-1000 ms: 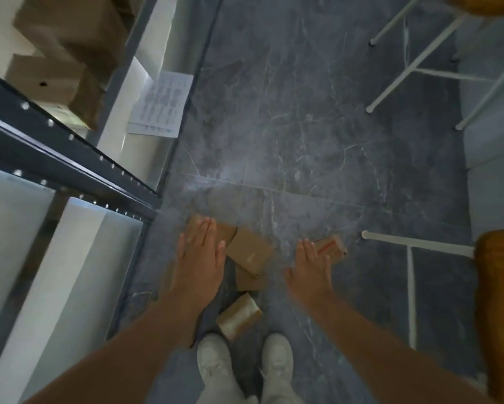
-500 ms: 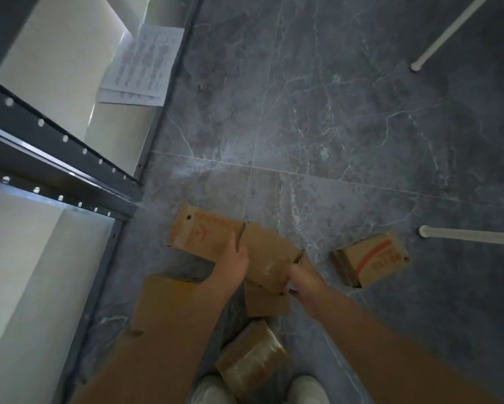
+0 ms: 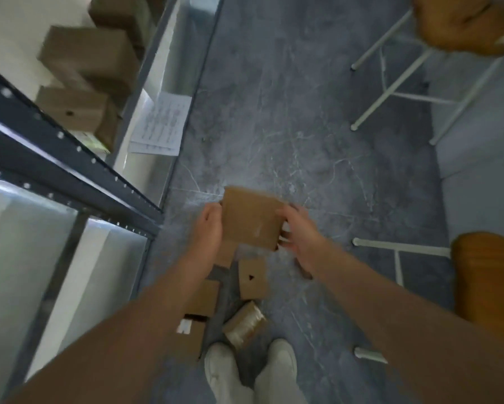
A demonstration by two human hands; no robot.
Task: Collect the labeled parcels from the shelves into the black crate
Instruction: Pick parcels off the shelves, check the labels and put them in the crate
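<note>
The person holds a brown parcel (image 3: 250,218) between both hands above the grey floor (image 3: 288,118). The left hand (image 3: 208,228) presses flat against the parcel's left edge, fingers closed along it; the right hand (image 3: 299,231) clasps the right edge, fingers curled around its lower corner. The parcel's plain top face is turned up, tilted slightly; any label on it cannot be seen.

Below the held parcel, more boxes (image 3: 252,278) lie scattered on the floor, one wrapped in shiny tape (image 3: 243,323) just ahead of the person's white shoes (image 3: 277,371). To the left stands a dark metal shelf (image 3: 55,158) with white boards; brown boxes (image 3: 84,83) sit on an upper level, and a printed sheet (image 3: 160,123) lies at its edge. White stool legs (image 3: 390,91) and tan seats (image 3: 489,275) stand to the right. The crate is not in view.
</note>
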